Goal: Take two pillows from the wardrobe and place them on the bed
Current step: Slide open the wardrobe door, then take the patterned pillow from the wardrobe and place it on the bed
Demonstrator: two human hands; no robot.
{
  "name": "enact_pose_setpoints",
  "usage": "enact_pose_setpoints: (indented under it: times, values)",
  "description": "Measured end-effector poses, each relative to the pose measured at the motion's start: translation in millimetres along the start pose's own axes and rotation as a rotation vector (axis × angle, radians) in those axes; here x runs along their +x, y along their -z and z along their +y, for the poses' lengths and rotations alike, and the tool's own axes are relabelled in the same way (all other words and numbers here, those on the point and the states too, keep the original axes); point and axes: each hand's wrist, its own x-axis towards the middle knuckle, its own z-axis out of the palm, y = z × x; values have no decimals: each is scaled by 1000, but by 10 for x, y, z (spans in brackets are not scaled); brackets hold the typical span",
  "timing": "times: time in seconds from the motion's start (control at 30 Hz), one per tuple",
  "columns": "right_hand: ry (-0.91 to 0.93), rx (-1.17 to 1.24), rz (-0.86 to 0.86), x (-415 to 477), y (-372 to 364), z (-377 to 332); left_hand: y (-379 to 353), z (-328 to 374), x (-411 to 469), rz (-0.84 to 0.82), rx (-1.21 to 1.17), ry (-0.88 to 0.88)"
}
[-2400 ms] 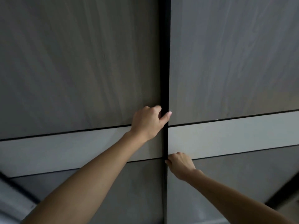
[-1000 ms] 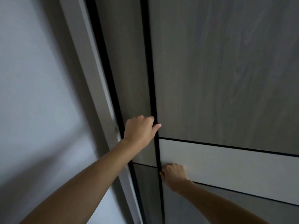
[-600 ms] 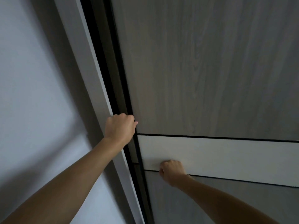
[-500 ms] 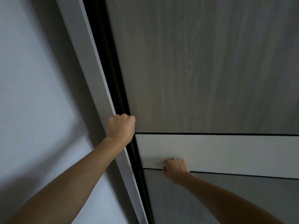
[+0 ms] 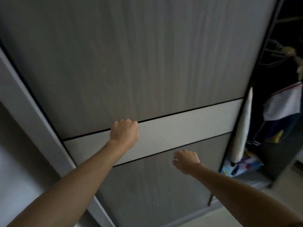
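Note:
A grey wood-grain sliding wardrobe door [image 5: 147, 63] with a white band across it fills the view. My left hand [image 5: 124, 133] is a closed fist in front of that band, holding nothing. My right hand [image 5: 186, 161] hangs lower and to the right with its fingers curled in, also holding nothing. At the right the wardrobe opening [image 5: 278, 71] is dark and uncovered. No pillow is clearly recognisable; a colourful patterned item [image 5: 246, 163] lies at the bottom of the opening.
Inside the opening, clothes [image 5: 282, 107] hang from hangers, and a tall narrow white object [image 5: 244, 125] leans at the door's edge. The wardrobe's pale frame [image 5: 32, 115] and a wall are at the left. Light floor shows at the bottom right.
The door has slid left to the frame under both hands. My hands have left its edge and now sit in front of its face. The view has swung right onto the open side.

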Motion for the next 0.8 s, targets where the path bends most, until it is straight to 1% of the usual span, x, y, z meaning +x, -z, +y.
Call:
enact_pose_setpoints:
  times: [0.2,0.3,0.4,0.43,0.5,0.6,0.8]
  values:
    - [-256,-34,37,-649,221,1621,-54,1639,419,-6,-96,-226]
    - [-363,-49,36,-1028,298,2494,-35,2620,591,-48,-142,-301]
    - [-448,-54,12,-1401,386,3414,-62,3678,738,-43,-213,-354]
    - [-463,-54,23,-1452,414,3551,-78,3812,741,-50,-231,-346]
    - [-507,-54,24,-1672,450,4008,-144,4349,752,-47,-264,-366]
    - [-555,-59,16,-1873,437,4610,-251,5002,795,-106,-279,-395]
    - [-563,-20,-9,-1699,206,5455,-732,5780,1092,-203,-268,-463]
